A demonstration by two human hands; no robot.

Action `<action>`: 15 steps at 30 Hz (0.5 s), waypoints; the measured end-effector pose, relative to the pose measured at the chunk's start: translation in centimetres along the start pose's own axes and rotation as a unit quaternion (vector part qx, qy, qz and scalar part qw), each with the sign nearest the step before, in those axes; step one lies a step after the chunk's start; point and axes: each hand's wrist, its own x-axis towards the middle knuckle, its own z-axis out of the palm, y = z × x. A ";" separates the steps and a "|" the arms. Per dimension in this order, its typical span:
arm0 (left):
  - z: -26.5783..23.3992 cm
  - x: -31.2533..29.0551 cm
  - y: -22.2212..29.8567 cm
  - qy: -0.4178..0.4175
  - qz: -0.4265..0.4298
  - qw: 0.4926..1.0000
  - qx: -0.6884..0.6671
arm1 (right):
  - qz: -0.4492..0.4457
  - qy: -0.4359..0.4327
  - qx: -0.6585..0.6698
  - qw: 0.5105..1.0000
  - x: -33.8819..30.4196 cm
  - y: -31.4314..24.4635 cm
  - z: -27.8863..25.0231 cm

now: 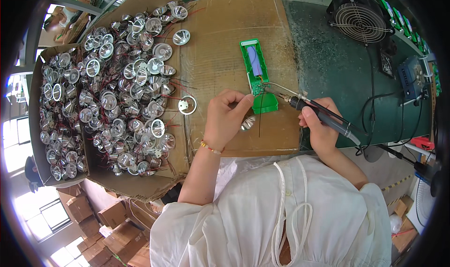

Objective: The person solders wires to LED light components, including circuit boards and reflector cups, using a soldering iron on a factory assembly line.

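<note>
As right hand (318, 126) grips, soldering iron (323, 114) tip points left

A big pile of shiny silver reflector cups with red wires (117, 89) fills the cardboard box (140, 185) on the desk's left side, while a small black fan (361, 21) sits at the far right corner next to a blue box-shaped unit (411, 79) by the right edge.

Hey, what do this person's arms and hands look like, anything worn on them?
Both forearms are bare. The left hand has a thin beaded bracelet at the wrist, gold with a reddish bead. The right hand shows no ring or band. Loose white sleeves cover the upper arms.
</note>
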 end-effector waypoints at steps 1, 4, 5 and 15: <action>-0.1 0.1 -0.1 -0.005 -0.004 1.000 -0.018 | -0.001 -0.003 -0.002 1.000 0.0 0.0 0.0; 0.2 -0.1 -0.1 -0.007 0.012 1.000 0.010 | 0.002 -0.009 -0.004 1.000 -0.1 0.1 0.1; 0.5 -0.2 -0.1 -0.004 0.032 0.998 0.057 | 0.004 -0.013 -0.005 1.000 -0.2 0.1 0.1; 1.0 -0.2 0.3 0.013 0.059 0.993 0.106 | 0.027 -0.010 0.000 1.000 -0.4 0.5 0.2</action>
